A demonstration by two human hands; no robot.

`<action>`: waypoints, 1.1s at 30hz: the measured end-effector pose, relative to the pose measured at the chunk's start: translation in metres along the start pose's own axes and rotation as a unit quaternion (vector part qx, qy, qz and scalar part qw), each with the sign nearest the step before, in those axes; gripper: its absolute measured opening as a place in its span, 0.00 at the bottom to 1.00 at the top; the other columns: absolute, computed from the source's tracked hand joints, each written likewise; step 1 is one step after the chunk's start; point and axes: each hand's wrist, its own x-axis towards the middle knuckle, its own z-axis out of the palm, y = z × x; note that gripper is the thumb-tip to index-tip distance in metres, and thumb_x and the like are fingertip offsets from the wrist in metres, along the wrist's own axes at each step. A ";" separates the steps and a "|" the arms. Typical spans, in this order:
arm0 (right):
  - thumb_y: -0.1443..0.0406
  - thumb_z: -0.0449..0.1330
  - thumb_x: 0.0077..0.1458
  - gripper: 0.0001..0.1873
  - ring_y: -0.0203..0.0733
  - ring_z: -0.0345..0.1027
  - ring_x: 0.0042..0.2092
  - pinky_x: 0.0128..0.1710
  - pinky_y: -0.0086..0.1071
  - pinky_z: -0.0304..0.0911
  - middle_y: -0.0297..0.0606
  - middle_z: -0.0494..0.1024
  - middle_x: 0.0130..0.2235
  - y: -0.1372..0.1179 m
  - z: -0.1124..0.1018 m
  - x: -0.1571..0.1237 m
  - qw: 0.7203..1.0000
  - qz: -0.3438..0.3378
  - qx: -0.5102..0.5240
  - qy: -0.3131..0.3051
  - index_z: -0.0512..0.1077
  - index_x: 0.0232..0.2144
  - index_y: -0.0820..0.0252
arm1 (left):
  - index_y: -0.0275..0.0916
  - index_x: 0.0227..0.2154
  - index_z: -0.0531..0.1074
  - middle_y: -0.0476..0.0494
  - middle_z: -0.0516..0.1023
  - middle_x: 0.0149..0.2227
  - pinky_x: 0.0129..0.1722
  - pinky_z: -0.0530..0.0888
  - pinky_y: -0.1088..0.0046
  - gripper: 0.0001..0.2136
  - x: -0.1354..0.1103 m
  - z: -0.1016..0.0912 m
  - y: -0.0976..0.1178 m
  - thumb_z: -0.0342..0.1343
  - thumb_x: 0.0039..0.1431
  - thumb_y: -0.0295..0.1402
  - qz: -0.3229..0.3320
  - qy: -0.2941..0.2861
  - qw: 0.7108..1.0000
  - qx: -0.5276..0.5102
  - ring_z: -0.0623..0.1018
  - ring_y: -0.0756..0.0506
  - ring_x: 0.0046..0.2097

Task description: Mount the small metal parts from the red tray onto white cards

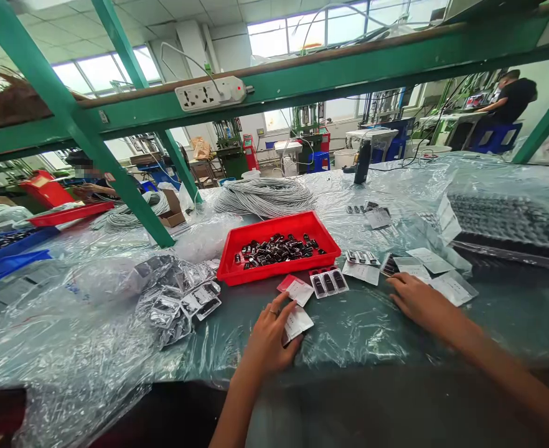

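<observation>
My left hand (pixel 271 339) is low over the near table edge, its thumb and index finger on opposite edges of a small blister pack with a white card (pixel 299 322). Just beyond the fingertips lies another carded pack (pixel 299 290). A clear blister pack with black pieces (pixel 329 283) is face up beside it. My right hand (pixel 417 300) reaches in from the right with fingers stretched out and apart, fingertips by a dark tilted pack (pixel 389 264). Its thumb is hidden. White-backed packs (pixel 452 287) lie beyond this hand.
A red tray (pixel 279 272) holds many small black pieces. Left of it is a heap of filled blister packs (pixel 176 305). Behind stands a coil of grey cable (pixel 265 196); a stack of clear blister sheets (pixel 512 227) sits right. A green frame (pixel 116 186) crosses above. Co-workers sit farther back.
</observation>
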 end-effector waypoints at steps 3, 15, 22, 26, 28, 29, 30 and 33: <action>0.79 0.49 0.56 0.19 0.55 0.75 0.46 0.41 0.39 0.70 0.56 0.77 0.46 -0.021 -0.009 0.004 0.994 0.024 -0.096 -0.055 0.76 0.44 0.68 | 0.43 0.58 0.67 0.35 0.66 0.63 0.61 0.68 0.49 0.26 0.019 0.006 0.004 0.60 0.54 0.32 0.004 -0.021 1.000 -0.005 0.70 0.34 0.61; 0.80 0.47 0.59 0.22 0.57 0.72 0.51 0.39 0.37 0.67 0.63 0.74 0.49 -0.022 -0.025 0.016 0.989 0.054 -0.102 -0.097 0.70 0.52 0.73 | 0.40 0.58 0.66 0.34 0.71 0.57 0.57 0.70 0.51 0.26 -0.006 -0.003 0.007 0.60 0.56 0.36 -0.012 -0.027 0.999 -0.044 0.71 0.35 0.58; 0.70 0.54 0.57 0.07 0.53 0.75 0.37 0.30 0.35 0.56 0.50 0.77 0.34 -0.006 -0.045 0.012 0.970 0.102 -0.070 -0.208 0.70 0.29 0.61 | 0.37 0.52 0.70 0.35 0.73 0.51 0.53 0.71 0.52 0.23 -0.013 -0.008 0.005 0.62 0.55 0.40 -0.062 -0.013 0.998 -0.014 0.73 0.35 0.53; 0.65 0.56 0.52 0.07 0.52 0.70 0.31 0.30 0.39 0.58 0.46 0.75 0.29 0.022 -0.069 -0.020 0.963 0.150 0.093 -0.203 0.65 0.23 0.56 | 0.37 0.52 0.70 0.36 0.73 0.50 0.53 0.70 0.55 0.24 -0.015 -0.005 0.007 0.62 0.55 0.40 -0.083 -0.002 0.996 -0.014 0.73 0.36 0.52; 0.61 0.54 0.53 0.06 0.50 0.69 0.32 0.33 0.41 0.62 0.46 0.74 0.29 0.017 -0.079 -0.029 0.933 0.146 0.287 -0.161 0.66 0.26 0.55 | 0.37 0.54 0.69 0.36 0.73 0.50 0.53 0.69 0.55 0.25 -0.009 -0.001 0.011 0.62 0.55 0.41 -0.099 0.002 0.995 0.001 0.73 0.36 0.52; 0.60 0.54 0.53 0.07 0.48 0.67 0.31 0.33 0.40 0.63 0.46 0.73 0.29 0.006 -0.082 -0.030 0.900 0.133 0.394 -0.130 0.66 0.26 0.54 | 0.38 0.54 0.69 0.36 0.73 0.49 0.53 0.69 0.55 0.25 -0.005 0.001 0.014 0.62 0.55 0.41 -0.106 0.002 0.994 0.010 0.73 0.36 0.52; 0.59 0.54 0.53 0.07 0.46 0.65 0.30 0.32 0.39 0.63 0.44 0.72 0.29 -0.010 -0.084 -0.027 0.856 0.114 0.494 -0.099 0.66 0.26 0.54 | 0.38 0.54 0.69 0.36 0.73 0.49 0.52 0.69 0.55 0.25 -0.001 0.004 0.016 0.62 0.55 0.41 -0.113 0.002 0.993 0.018 0.73 0.36 0.52; 0.62 0.57 0.45 0.08 0.36 0.50 0.24 0.23 0.34 0.52 0.36 0.63 0.26 -0.077 -0.077 -0.002 0.715 0.057 0.694 -0.055 0.61 0.20 0.56 | 0.37 0.53 0.70 0.36 0.72 0.48 0.53 0.68 0.55 0.24 0.011 0.009 0.020 0.61 0.57 0.44 -0.117 0.003 0.993 0.028 0.72 0.35 0.52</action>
